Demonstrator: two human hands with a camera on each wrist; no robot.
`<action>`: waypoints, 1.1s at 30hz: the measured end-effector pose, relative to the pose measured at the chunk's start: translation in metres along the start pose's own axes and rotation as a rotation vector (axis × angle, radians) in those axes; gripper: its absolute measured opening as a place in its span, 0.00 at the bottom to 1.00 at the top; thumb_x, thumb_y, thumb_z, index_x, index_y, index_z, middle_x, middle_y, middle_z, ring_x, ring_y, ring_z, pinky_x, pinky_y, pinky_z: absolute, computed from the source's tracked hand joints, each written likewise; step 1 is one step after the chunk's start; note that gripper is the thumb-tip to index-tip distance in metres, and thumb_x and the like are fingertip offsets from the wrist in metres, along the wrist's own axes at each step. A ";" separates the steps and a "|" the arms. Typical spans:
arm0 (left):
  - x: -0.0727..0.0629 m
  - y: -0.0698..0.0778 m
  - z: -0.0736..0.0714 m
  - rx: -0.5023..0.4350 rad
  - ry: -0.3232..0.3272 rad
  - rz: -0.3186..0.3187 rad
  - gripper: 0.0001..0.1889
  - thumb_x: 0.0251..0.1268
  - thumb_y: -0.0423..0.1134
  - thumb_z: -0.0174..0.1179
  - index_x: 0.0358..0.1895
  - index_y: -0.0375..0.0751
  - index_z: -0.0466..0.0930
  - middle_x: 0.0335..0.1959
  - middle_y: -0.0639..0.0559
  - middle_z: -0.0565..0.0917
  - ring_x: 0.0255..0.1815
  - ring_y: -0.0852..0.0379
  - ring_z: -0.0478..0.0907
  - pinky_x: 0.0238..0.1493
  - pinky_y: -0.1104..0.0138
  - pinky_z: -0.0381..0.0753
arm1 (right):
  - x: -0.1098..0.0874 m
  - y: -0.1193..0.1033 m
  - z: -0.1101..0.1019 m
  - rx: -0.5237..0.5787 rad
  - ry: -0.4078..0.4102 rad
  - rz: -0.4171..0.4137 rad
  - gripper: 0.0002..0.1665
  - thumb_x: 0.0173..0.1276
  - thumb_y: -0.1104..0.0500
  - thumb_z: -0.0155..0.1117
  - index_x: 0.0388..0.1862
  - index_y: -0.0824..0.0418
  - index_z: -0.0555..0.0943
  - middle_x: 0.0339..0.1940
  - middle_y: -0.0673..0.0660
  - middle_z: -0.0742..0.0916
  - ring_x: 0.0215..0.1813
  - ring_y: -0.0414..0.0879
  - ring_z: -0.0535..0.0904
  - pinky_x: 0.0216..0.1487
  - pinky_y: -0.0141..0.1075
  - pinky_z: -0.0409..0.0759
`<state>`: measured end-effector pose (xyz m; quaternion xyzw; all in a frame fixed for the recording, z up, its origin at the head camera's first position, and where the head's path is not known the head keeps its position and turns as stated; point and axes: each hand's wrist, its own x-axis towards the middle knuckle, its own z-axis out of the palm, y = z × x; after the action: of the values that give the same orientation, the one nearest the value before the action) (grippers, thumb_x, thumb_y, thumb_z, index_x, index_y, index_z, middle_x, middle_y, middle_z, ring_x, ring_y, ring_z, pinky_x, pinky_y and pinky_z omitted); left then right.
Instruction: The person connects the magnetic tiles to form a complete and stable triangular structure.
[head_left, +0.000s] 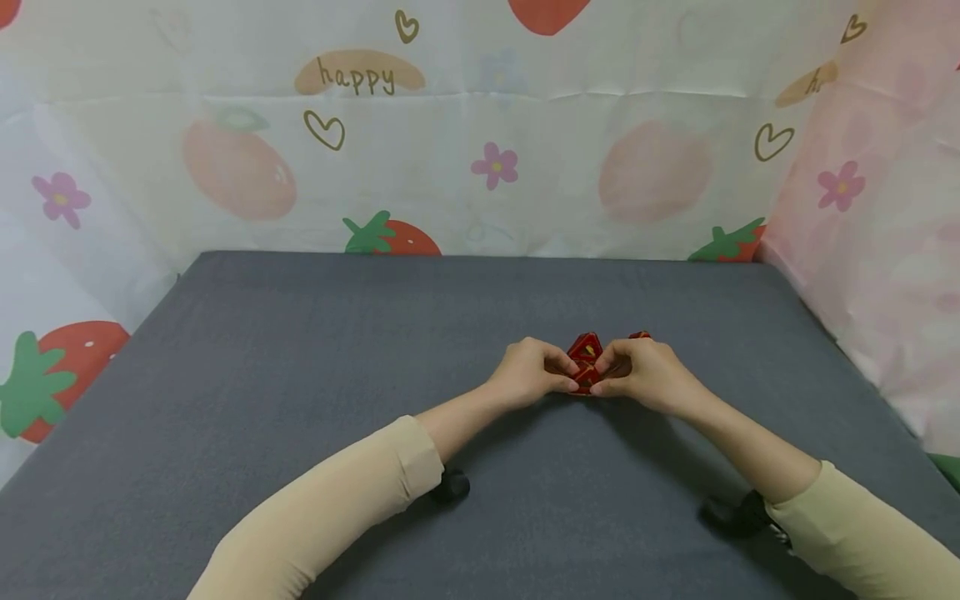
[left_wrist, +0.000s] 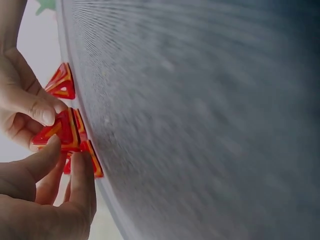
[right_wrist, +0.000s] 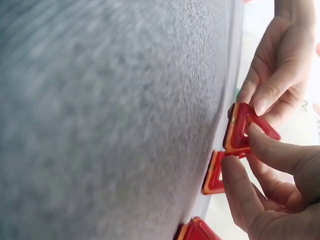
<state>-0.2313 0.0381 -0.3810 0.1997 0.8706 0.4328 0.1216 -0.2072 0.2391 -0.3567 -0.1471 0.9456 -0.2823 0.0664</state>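
Both hands meet over a small group of red triangular tiles with orange edges, right of the table's middle. My left hand [head_left: 531,373] pinches one triangular tile [right_wrist: 242,130] from the left, thumb on its near face. On the right side of that same tile, my right hand [head_left: 651,373] pinches with thumb and fingers. Another red tile [head_left: 585,343] shows just behind the held one. Beside the fingers in the right wrist view lies a further tile [right_wrist: 214,176]. A separate tile [left_wrist: 62,84] sits beyond the right hand, mostly hidden by it in the head view.
A dark grey cloth covers the table [head_left: 285,367]. A pale curtain [head_left: 450,167] printed with strawberries, flowers and hearts hangs behind and along both sides. Black wrist devices [head_left: 452,485] show below the sleeves.
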 end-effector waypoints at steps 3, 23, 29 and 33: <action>0.003 0.004 0.004 -0.004 0.010 -0.018 0.09 0.60 0.39 0.70 0.42 0.43 0.89 0.42 0.49 0.91 0.42 0.56 0.85 0.35 0.74 0.76 | -0.002 0.001 -0.003 -0.013 0.004 0.013 0.11 0.61 0.55 0.74 0.38 0.58 0.83 0.38 0.56 0.89 0.39 0.44 0.84 0.40 0.36 0.79; 0.004 0.005 0.010 0.040 -0.059 -0.008 0.08 0.59 0.37 0.70 0.42 0.42 0.90 0.42 0.50 0.91 0.44 0.55 0.84 0.38 0.74 0.76 | -0.005 0.003 -0.003 -0.019 -0.034 0.024 0.13 0.59 0.57 0.75 0.35 0.59 0.80 0.34 0.54 0.86 0.35 0.43 0.78 0.36 0.35 0.74; 0.002 0.005 0.008 0.024 -0.072 0.003 0.11 0.60 0.37 0.70 0.45 0.41 0.88 0.45 0.48 0.90 0.44 0.54 0.84 0.36 0.74 0.76 | -0.007 0.000 -0.003 -0.030 -0.028 0.016 0.14 0.60 0.57 0.75 0.38 0.60 0.79 0.37 0.56 0.87 0.38 0.45 0.82 0.39 0.37 0.78; -0.005 0.005 0.003 -0.022 -0.085 -0.003 0.12 0.62 0.39 0.68 0.47 0.40 0.86 0.46 0.47 0.89 0.41 0.54 0.84 0.32 0.73 0.77 | -0.016 -0.011 -0.009 -0.072 0.046 -0.038 0.19 0.61 0.57 0.74 0.46 0.64 0.79 0.45 0.62 0.87 0.45 0.53 0.85 0.43 0.43 0.84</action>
<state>-0.2243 0.0404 -0.3785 0.2154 0.8601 0.4333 0.1612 -0.1915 0.2396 -0.3427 -0.1607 0.9535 -0.2529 0.0340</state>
